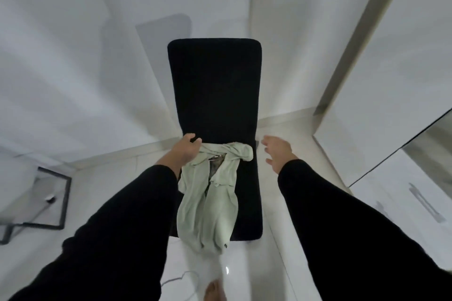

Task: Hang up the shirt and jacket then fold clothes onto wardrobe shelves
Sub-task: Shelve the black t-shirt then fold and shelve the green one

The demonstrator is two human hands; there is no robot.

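Observation:
A pale green shirt (215,205) lies crumpled along the seat of a black chair (215,85), its lower end hanging over the seat's front edge. My left hand (187,149) grips the shirt's upper end near the base of the chair back. My right hand (278,151) hovers to the right of the chair with fingers spread, holding nothing. Both arms wear black sleeves. A dark patterned fabric shows through a gap in the green shirt.
White wardrobe doors (391,68) with metal handles (426,205) stand at the right. A black metal frame (49,200) sits on the floor at the left. A white cable (181,278) and my bare foot (215,291) are on the glossy white floor below.

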